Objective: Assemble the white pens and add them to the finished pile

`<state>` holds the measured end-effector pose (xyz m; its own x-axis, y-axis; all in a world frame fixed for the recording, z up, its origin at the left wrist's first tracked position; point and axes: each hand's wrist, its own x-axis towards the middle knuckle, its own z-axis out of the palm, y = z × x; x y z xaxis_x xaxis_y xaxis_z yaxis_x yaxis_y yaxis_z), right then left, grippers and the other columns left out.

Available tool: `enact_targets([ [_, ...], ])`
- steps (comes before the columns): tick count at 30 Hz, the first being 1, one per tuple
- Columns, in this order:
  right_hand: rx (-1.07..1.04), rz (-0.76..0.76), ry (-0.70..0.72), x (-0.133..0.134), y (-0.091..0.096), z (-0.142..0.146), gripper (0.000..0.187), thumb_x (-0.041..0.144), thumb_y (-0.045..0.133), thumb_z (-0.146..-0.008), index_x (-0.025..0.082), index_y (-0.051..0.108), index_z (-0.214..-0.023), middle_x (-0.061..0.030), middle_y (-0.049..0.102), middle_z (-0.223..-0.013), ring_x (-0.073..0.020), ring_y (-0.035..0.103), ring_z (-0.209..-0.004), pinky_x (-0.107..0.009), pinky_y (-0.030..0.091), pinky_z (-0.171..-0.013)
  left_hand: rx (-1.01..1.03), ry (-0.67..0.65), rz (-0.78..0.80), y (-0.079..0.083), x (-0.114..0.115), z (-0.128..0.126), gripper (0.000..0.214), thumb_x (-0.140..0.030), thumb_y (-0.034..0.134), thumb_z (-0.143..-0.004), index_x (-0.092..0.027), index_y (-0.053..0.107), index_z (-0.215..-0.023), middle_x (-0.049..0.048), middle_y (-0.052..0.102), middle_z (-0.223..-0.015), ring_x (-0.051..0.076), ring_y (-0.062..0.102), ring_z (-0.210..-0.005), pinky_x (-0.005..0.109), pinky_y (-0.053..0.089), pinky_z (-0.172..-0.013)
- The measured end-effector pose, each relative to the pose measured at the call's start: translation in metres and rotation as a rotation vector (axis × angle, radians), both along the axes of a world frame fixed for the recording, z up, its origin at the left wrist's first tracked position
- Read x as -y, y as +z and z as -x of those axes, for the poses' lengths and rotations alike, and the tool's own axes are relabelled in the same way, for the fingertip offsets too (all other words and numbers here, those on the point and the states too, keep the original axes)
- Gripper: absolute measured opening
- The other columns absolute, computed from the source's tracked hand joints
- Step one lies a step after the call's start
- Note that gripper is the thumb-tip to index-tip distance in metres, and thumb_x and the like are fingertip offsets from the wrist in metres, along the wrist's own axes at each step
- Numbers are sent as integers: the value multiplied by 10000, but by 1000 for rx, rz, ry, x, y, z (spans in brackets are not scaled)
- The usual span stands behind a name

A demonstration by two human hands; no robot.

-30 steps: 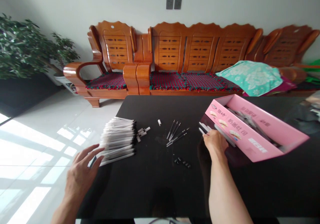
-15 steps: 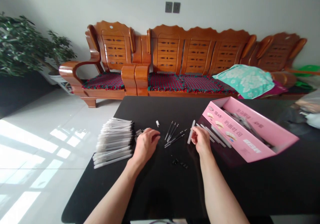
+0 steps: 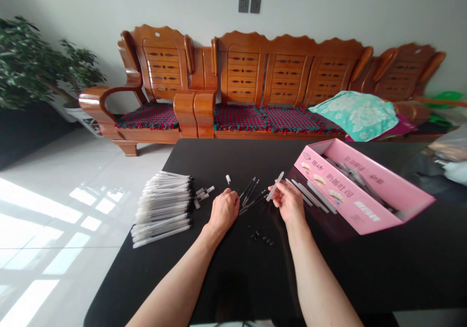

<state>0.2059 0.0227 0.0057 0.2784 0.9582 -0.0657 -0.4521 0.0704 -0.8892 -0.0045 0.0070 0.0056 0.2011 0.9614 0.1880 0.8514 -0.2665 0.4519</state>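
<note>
My right hand [image 3: 289, 203] pinches a translucent white pen barrel [image 3: 275, 186], tilted up to the right above the black table [image 3: 226, 268]. My left hand [image 3: 224, 210] rests knuckles-up on the table with fingers curled, reaching at several thin dark pen refills [image 3: 251, 194] lying between the hands. What its fingertips hold is hidden. A stack of white pens [image 3: 164, 207] with dark ends lies to the left. Small pen parts [image 3: 203, 193] sit beside the stack, and tiny black pieces [image 3: 262, 239] lie nearer me.
An open pink cardboard box [image 3: 365, 205] with pen parts inside stands at the right, several loose barrels [image 3: 310, 193] leaning by its near end. Behind the table are wooden benches [image 3: 255, 83], a teal cloth [image 3: 355, 113] and a potted plant [image 3: 32, 64] at left.
My left hand left the pen stack and came to the refills in the middle. My right hand drew a white barrel away from the pink box and lifted it.
</note>
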Motion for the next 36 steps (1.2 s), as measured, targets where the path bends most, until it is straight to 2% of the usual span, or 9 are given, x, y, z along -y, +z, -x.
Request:
enact_targets([
  [3, -30, -23, -12, -1, -2, -2, 311, 226, 790, -631, 121, 660, -893, -84, 741, -669, -143, 641, -447, -164, 379, -305, 17, 81, -9, 0, -3, 2, 182, -180, 522, -857, -171, 689, -787, 66, 649, -815, 171, 620, -717, 258, 399, -657],
  [7, -45, -53, -134, -4, -5, -5, 330, 213, 808, -596, 132, 643, -870, -76, 750, -688, -159, 676, -493, -187, 487, -371, 190, 170, -13, 2, -5, 15, 146, -178, 583, -817, -167, 713, -751, 38, 664, -740, 153, 605, -679, 250, 405, -659],
  [11, -61, -74, -245, -6, -5, -9, 339, 213, 808, -581, 146, 619, -854, -64, 756, -698, -157, 680, -497, -195, 517, -391, 342, 65, 18, 5, 1, 22, 125, -181, 611, -805, -166, 730, -767, 18, 668, -731, 121, 597, -648, 223, 411, -638],
  [16, -60, -74, -297, -6, -4, -14, 336, 207, 799, -583, 151, 615, -858, -53, 753, -680, -160, 681, -496, -199, 523, -395, 370, -36, 11, 8, 7, 16, 121, -165, 618, -795, -167, 730, -748, 12, 648, -710, 110, 580, -622, 215, 401, -609],
  [36, -16, -74, -264, -7, -7, -13, 336, 213, 801, -591, 141, 622, -866, -61, 746, -658, -161, 671, -471, -211, 538, -403, 361, -86, 8, 11, 10, 12, 119, -125, 614, -772, -163, 723, -741, 14, 648, -709, 112, 580, -624, 217, 397, -596],
])
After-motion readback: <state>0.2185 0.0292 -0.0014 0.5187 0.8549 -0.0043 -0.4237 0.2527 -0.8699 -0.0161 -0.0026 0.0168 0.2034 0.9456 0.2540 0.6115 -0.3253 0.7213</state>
